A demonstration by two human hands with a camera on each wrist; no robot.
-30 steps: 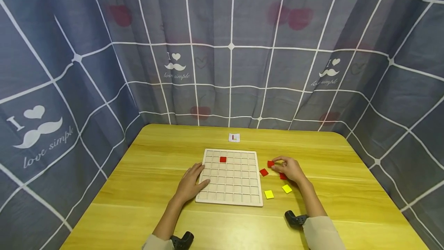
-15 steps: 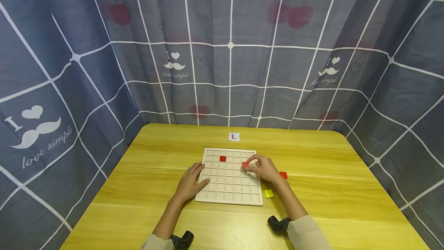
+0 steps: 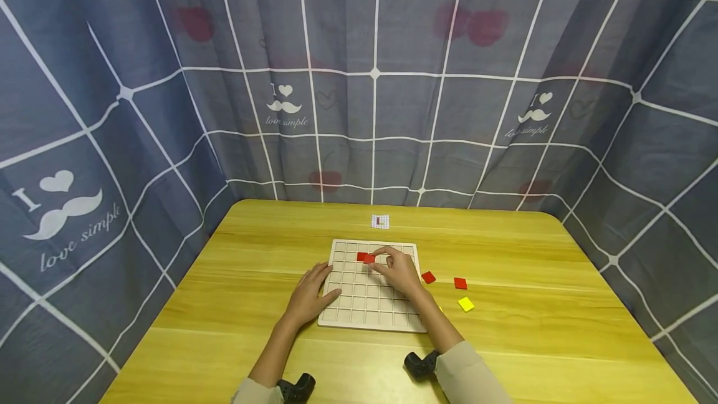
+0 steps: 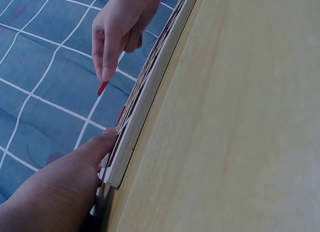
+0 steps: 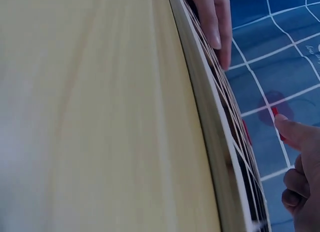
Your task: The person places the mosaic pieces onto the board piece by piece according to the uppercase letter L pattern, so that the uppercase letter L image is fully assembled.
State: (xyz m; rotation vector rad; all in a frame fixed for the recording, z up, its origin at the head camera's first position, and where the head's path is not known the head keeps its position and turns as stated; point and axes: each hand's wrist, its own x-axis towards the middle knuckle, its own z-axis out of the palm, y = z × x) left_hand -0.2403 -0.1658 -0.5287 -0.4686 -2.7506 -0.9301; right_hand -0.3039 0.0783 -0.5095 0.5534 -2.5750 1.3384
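My right hand [image 3: 399, 272] pinches a red square tile [image 3: 369, 259] between thumb and fingers, over the upper part of the pale gridded board [image 3: 359, 313]. A second red tile [image 3: 361, 257] lies in a board cell just left of the held one, which partly overlaps it in the head view. Seen from the left wrist, the pinched tile [image 4: 102, 88] hangs tilted above the board's surface. My left hand [image 3: 306, 295] rests on the board's left edge, its fingers extended and thumb lying over the rim. In the right wrist view, that tile [image 5: 275, 111] sticks out past my thumb.
Right of the board lie two red tiles, one near its edge [image 3: 429, 277] and one farther out [image 3: 460, 283], plus a yellow tile [image 3: 466, 304]. Another yellow piece is mostly hidden behind my right forearm. A small printed grid card [image 3: 380, 221] lies beyond the board.
My right hand has picked up a red tile from the table right of the board and carried it left, over to beside the red tile on the board. The left hand has stayed put.
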